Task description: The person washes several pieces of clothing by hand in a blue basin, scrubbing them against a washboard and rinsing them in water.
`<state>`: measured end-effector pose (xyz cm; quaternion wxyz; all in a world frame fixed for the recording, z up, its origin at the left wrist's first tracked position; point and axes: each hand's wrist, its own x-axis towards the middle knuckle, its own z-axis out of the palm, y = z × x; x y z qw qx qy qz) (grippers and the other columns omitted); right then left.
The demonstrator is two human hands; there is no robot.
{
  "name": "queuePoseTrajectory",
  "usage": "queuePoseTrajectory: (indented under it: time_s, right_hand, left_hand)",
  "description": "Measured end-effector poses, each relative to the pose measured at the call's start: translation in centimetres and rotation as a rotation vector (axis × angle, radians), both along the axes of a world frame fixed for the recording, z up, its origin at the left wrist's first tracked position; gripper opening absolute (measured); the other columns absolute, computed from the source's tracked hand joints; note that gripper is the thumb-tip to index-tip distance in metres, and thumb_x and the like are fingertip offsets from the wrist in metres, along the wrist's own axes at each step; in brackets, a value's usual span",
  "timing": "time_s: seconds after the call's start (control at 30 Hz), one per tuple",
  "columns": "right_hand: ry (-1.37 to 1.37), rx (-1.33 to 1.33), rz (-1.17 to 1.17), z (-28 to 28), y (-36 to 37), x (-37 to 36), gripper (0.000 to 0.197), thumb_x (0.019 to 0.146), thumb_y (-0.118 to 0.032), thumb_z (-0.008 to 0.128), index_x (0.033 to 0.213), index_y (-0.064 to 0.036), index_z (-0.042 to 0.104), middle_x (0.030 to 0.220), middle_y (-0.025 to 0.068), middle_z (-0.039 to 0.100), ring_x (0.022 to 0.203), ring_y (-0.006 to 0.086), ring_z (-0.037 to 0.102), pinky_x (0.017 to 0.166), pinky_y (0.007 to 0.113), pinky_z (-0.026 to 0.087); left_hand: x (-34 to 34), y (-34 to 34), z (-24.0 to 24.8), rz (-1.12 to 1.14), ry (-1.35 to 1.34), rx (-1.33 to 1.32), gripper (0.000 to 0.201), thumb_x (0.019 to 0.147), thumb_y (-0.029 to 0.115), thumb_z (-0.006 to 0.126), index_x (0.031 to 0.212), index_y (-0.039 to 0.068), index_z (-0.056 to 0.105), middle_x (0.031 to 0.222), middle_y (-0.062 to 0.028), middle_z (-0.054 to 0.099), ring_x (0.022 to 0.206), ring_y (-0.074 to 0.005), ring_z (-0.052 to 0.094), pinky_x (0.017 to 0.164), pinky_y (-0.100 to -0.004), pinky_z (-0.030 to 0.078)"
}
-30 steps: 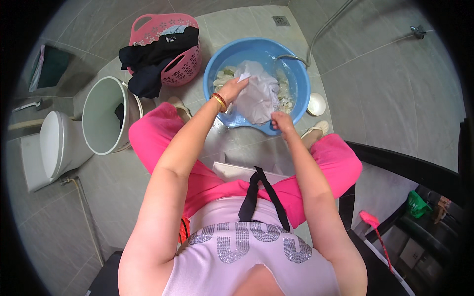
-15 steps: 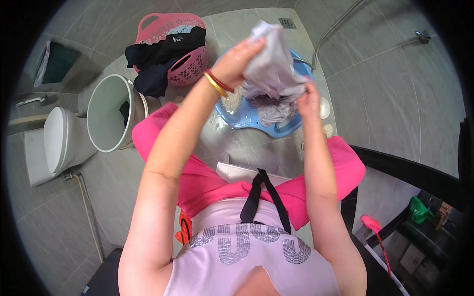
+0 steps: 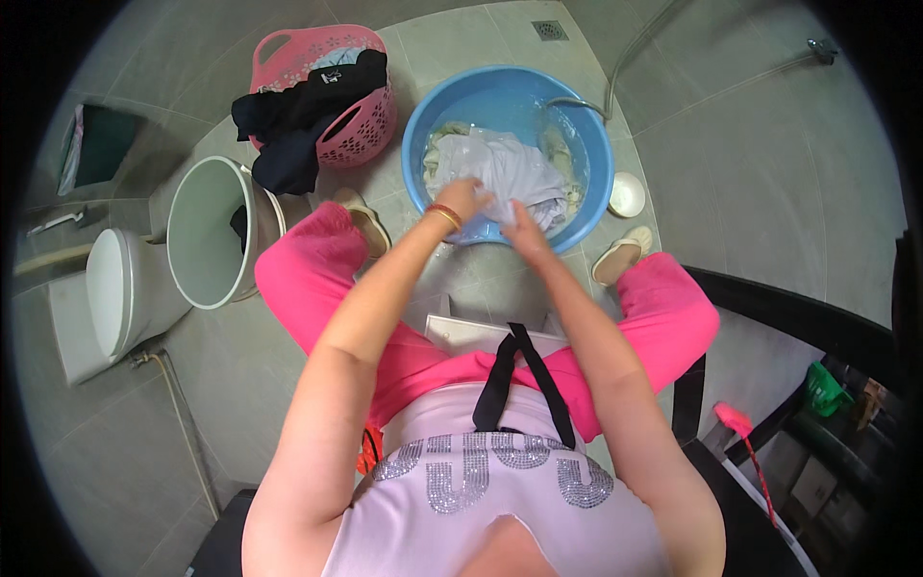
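Note:
A wet, pale lavender garment (image 3: pixel 507 165) lies bunched in a round blue basin (image 3: pixel 600 159), over other pale cloth soaking in water. At the basin's near side, my left hand (image 3: pixel 462 199) is closed on the garment's near left edge. My right hand (image 3: pixel 525 234) is a little nearer and to the right, closed on the near right edge beside the rim. The fingertips of both hands are partly lost in the folds. A grey hose (image 3: pixel 575 102) reaches over the basin's right rim, its end at the water.
A pink basket (image 3: pixel 363 137) heaped with dark clothes stands at the far left. Nearer is a pale bucket (image 3: pixel 204 231) with a dark cloth inside, beside a white toilet (image 3: pixel 112 279). A small white bowl (image 3: pixel 627 195) sits right of the basin. A drain (image 3: pixel 549 31) lies beyond.
Both hands have come down and nearer, bringing the lavender garment from above the basin into it. The basin's inside and the small bowl now show more fully.

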<state>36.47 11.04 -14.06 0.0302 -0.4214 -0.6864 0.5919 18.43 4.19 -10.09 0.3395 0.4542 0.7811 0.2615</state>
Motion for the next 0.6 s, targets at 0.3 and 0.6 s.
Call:
queuePoseTrajectory:
  time_s: [0.3, 0.6]
  right_hand:
    - [0.322, 0.34, 0.392, 4.5, -6.7, 0.6, 0.051, 0.074, 0.0, 0.05, 0.125, -0.0009, 0.042, 0.125, 0.0233, 0.045, 0.121, 0.0389, 0.04, 0.097, 0.041, 0.036]
    - [-0.183, 0.59, -0.193, 1.7, -2.3, -0.4, 0.044, 0.077, -0.019, 0.064, 0.117, -0.0064, 0.05, 0.11, 0.0173, 0.057, 0.092, 0.0295, 0.057, 0.082, 0.036, 0.045]
  left_hand:
    - [3.4, -3.0, -6.3, 0.361, -0.503, -0.273, 0.052, 0.069, 0.034, 0.074, 0.103, -0.001, 0.055, 0.082, -0.0092, 0.061, 0.069, -0.018, 0.059, 0.06, -0.0302, 0.049]
    - [1.2, -2.8, 1.6, 0.418, -0.412, 0.101, 0.026, 0.088, 0.023, 0.051, 0.095, 0.0, 0.059, 0.086, -0.0106, 0.061, 0.078, -0.0204, 0.057, 0.069, -0.0317, 0.044]
